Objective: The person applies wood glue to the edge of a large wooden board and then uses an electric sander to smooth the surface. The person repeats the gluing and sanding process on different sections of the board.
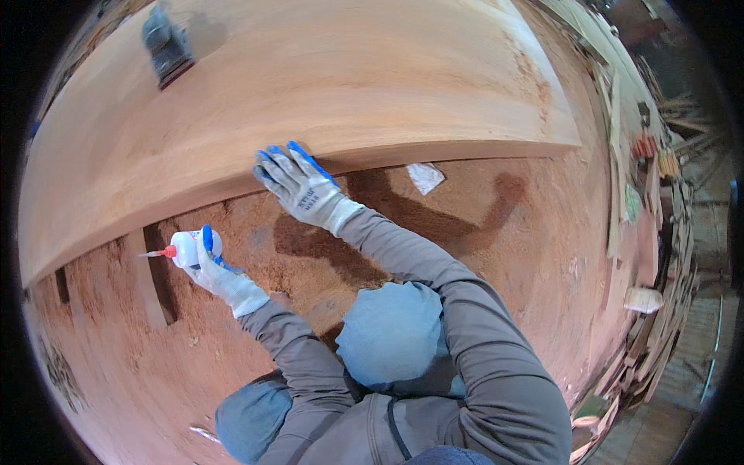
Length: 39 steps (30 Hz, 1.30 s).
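Observation:
In my gloved left hand (218, 277) is a white squeeze bottle (188, 249) with a red cap and a thin clear nozzle. The bottle lies on its side, its tip pointing left, just short of the near edge of a large wooden slab (372, 85). My right hand (304, 188), in a grey-white glove with blue fingertips, rests flat with fingers spread at that same edge. A dark sander (165, 48) stands on the slab at the far left.
Reddish sawdust covers the floor (496, 287). A wooden support (153, 279) shows under the slab's left part. A crumpled white scrap (425, 177) lies near the slab's edge. Stacked boards and offcuts (651, 349) line the right side, with a white container (643, 300) beside them.

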Each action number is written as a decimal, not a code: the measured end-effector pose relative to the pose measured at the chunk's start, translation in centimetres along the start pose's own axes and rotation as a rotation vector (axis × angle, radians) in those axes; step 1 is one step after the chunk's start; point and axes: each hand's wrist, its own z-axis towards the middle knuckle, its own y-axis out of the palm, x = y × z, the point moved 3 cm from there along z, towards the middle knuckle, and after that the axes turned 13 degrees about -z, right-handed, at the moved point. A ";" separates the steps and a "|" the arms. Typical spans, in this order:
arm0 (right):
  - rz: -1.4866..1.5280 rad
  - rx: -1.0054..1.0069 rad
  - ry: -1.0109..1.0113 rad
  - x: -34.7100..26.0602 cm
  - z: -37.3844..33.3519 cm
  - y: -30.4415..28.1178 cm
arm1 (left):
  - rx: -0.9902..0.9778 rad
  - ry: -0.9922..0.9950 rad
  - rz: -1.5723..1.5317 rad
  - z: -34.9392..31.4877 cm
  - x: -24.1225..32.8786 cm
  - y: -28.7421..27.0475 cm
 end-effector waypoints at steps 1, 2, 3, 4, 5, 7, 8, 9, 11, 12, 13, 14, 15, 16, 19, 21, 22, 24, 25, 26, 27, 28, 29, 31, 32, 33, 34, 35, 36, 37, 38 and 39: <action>-0.027 0.007 0.027 1.4 -1.5 0.1 | -0.026 -0.021 -0.020 0.1 -0.6 0.0; -0.021 -0.009 0.050 2.9 -3.2 0.1 | -0.047 -0.046 -0.045 0.2 -1.2 0.0; -0.054 -0.043 0.081 4.6 -4.9 0.2 | -0.059 -0.053 -0.029 0.2 -1.5 0.2; -0.086 -0.075 0.112 6.3 -6.8 0.3 | -0.069 -0.058 -0.013 0.3 -1.8 0.3; -0.119 -0.109 0.141 8.1 -8.9 0.4 | -0.077 -0.064 0.003 0.2 -2.2 0.5; -0.156 -0.132 0.279 12.2 -13.6 1.0 | -0.091 -0.069 -0.008 -0.2 -3.1 1.0; -0.190 -0.185 0.328 14.0 -15.6 1.2 | -0.105 -0.071 -0.005 -0.1 -3.3 1.0; -0.224 -0.239 0.376 15.9 -17.8 1.2 | -0.118 -0.074 -0.002 -0.3 -3.5 1.1; -0.244 -0.264 0.444 19.7 -22.6 1.3 | -0.132 -0.082 0.018 -1.1 -4.0 1.8; -0.239 -0.304 0.482 21.4 -24.0 1.1 | -0.150 -0.070 0.030 -1.2 -4.0 2.1; -0.236 -0.347 0.520 22.9 -25.4 0.8 | -0.169 -0.062 0.044 -1.4 -4.0 2.2; -0.288 -0.418 0.552 24.3 -26.6 0.6 | -0.186 -0.066 0.042 -1.4 -4.1 2.2; -0.322 -0.510 0.618 25.8 -27.5 0.5 | -0.204 -0.064 0.040 -1.1 -4.1 2.1; -0.354 -0.601 0.683 27.2 -28.4 0.5 | -0.222 -0.062 0.039 -0.8 -4.1 2.0; -0.476 -0.820 0.919 31.4 -32.8 -0.1 | -0.151 -0.107 0.082 -1.2 -4.4 1.8; -0.498 -0.874 1.064 33.4 -35.0 -0.6 | -0.175 -0.107 0.100 -1.1 -4.5 1.4; -0.479 -0.870 1.123 34.2 -35.8 -0.7 | -0.185 -0.104 0.109 -0.9 -4.5 1.2; -0.409 -0.730 1.190 34.8 -36.5 -1.0 | -0.210 -0.085 0.153 -0.3 -4.6 0.6; -0.408 -0.727 1.115 34.6 -36.5 -0.7 | -0.222 -0.076 0.174 -0.1 -4.7 0.3; -0.407 -0.727 1.043 34.0 -36.2 -0.5 | -0.223 -0.070 0.185 -0.3 -4.7 0.6; -0.411 -0.729 0.971 33.3 -36.1 -0.3 | -0.226 -0.069 0.195 -0.9 -4.6 1.0; -0.400 -0.682 0.967 32.4 -35.9 0.0 | -0.229 -0.070 0.204 -1.5 -4.5 1.5; -0.396 -0.653 0.951 31.5 -35.6 0.2 | -0.241 -0.075 0.209 -2.3 -4.4 2.2; -0.378 -0.591 0.918 29.2 -33.9 0.0 | -0.262 -0.078 0.224 -3.7 -4.2 3.4; -0.327 -0.543 0.903 28.2 -32.9 -0.3 | -0.291 -0.085 0.239 -4.1 -4.3 4.0; -0.270 -0.493 0.885 27.0 -31.6 -0.5 | -0.317 -0.087 0.257 -4.4 -4.6 4.5; -0.215 -0.444 0.866 25.9 -30.5 -0.9 | -0.343 -0.090 0.275 -4.7 -4.9 5.0; -0.176 -0.429 0.796 24.9 -29.3 -2.1 | -0.395 -0.108 0.276 -5.5 -5.4 5.7; -0.135 -0.407 0.725 23.8 -27.5 -3.3 | -0.444 -0.118 0.277 -6.5 -5.8 6.7; -0.008 -0.327 0.720 22.5 -26.4 -4.7 | -0.496 -0.145 0.276 -8.2 -6.6 7.7; 0.118 -0.249 0.713 21.0 -25.5 -6.0 | -0.561 -0.203 0.277 -11.0 -7.0 9.0; 0.284 -0.179 0.751 19.5 -24.8 -7.2 | -0.626 -0.257 0.281 -13.9 -7.0 10.5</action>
